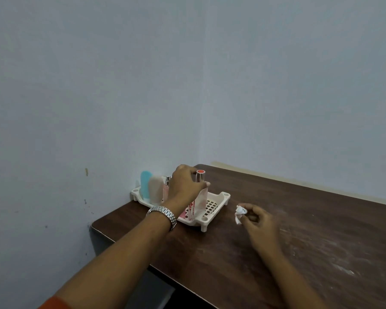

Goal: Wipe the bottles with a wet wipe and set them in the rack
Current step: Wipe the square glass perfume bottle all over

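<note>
White plastic rack (218, 198) noted at the 10 o'clock corner of the dark wooden desk (299, 230). Our left hand (184, 185) grips a clear bottle (200, 197) with a red-topped silver cap. We hold it upright with its lower end inside the rack, but cannot tell whether the base touches the grid. At 9 o'clock of it, three more stand in the rack: blue bottle (145, 184), beige bottle (156, 189), small pink spray bottle (166, 186). Our right hand (257, 221), at 3 o'clock of the rack and well apart from the left, pinches a crumpled wet wipe (240, 214) over the desk. Metal watch (163, 214) on the left wrist.
</note>
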`<act>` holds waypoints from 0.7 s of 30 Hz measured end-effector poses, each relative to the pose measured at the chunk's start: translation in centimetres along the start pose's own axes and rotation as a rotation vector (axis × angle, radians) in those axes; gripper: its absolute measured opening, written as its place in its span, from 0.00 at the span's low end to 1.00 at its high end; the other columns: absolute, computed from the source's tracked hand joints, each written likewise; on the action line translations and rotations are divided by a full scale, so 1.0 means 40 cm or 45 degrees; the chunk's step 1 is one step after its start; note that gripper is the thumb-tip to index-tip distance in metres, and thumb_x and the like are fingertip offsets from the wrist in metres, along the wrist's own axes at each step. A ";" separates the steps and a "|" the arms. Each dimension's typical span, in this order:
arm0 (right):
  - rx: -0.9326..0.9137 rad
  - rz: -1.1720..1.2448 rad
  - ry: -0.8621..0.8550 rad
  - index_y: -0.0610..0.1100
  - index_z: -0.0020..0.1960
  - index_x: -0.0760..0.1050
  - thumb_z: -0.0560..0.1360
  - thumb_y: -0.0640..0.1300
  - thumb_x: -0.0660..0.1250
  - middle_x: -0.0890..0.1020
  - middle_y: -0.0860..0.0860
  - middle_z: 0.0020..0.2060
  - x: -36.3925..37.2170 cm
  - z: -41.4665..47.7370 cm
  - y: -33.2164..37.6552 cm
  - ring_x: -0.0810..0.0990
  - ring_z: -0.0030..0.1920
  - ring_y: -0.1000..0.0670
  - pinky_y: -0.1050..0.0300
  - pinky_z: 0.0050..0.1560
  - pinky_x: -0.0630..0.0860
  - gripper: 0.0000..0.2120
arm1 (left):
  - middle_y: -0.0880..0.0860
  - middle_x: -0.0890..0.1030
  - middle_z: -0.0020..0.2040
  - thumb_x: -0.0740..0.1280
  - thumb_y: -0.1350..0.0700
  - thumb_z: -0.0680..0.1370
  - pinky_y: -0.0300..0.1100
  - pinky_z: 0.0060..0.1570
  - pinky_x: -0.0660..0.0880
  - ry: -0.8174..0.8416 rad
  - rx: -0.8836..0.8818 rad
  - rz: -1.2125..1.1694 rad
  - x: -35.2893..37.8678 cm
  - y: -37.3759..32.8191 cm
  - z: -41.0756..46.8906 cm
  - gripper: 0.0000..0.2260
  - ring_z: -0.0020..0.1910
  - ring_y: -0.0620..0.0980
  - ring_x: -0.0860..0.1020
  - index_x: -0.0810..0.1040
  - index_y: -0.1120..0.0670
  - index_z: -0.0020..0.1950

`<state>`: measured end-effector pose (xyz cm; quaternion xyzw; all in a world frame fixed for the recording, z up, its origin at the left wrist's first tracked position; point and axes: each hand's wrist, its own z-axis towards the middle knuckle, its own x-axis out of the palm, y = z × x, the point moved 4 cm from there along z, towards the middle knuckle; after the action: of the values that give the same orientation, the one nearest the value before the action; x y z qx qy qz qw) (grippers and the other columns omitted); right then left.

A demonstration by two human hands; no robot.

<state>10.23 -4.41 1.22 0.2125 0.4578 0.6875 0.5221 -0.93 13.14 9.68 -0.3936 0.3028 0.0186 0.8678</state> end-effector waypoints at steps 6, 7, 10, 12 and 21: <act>0.009 0.018 0.006 0.48 0.52 0.79 0.71 0.33 0.69 0.83 0.53 0.44 0.002 0.000 -0.010 0.81 0.45 0.55 0.62 0.43 0.77 0.14 | 0.52 0.76 0.58 0.77 0.49 0.68 0.39 0.51 0.71 0.003 0.011 0.098 0.015 0.007 -0.009 0.21 0.53 0.49 0.76 0.79 0.55 0.58; 0.017 0.037 0.006 0.48 0.52 0.78 0.72 0.33 0.69 0.83 0.52 0.44 0.001 0.000 -0.011 0.82 0.45 0.54 0.61 0.43 0.77 0.14 | 0.51 0.75 0.58 0.76 0.49 0.69 0.39 0.50 0.70 0.006 0.022 0.110 0.016 0.005 -0.012 0.20 0.53 0.49 0.76 0.78 0.55 0.57; 0.038 0.063 0.001 0.48 0.51 0.77 0.72 0.34 0.69 0.83 0.51 0.43 -0.001 -0.004 -0.013 0.82 0.44 0.52 0.60 0.41 0.78 0.12 | 0.49 0.74 0.60 0.75 0.51 0.71 0.37 0.47 0.68 -0.006 0.076 0.124 0.014 -0.008 -0.024 0.17 0.53 0.49 0.76 0.76 0.52 0.57; 0.038 0.055 -0.010 0.48 0.50 0.76 0.73 0.35 0.68 0.83 0.51 0.43 -0.006 -0.007 -0.011 0.82 0.44 0.52 0.58 0.42 0.78 0.11 | 0.48 0.72 0.61 0.74 0.52 0.72 0.38 0.46 0.68 -0.049 0.130 0.165 0.006 -0.022 -0.032 0.18 0.54 0.49 0.76 0.74 0.52 0.59; 0.070 0.017 -0.074 0.51 0.41 0.76 0.72 0.27 0.60 0.83 0.52 0.42 -0.029 -0.018 -0.005 0.82 0.44 0.51 0.46 0.44 0.80 0.19 | 0.49 0.72 0.60 0.70 0.57 0.74 0.40 0.47 0.70 -0.135 0.335 0.209 0.004 -0.076 -0.068 0.16 0.57 0.49 0.73 0.73 0.51 0.60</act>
<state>10.21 -5.77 0.91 0.2495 0.4598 0.6717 0.5246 -1.38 9.12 10.25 -0.2490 0.2877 0.0702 0.9221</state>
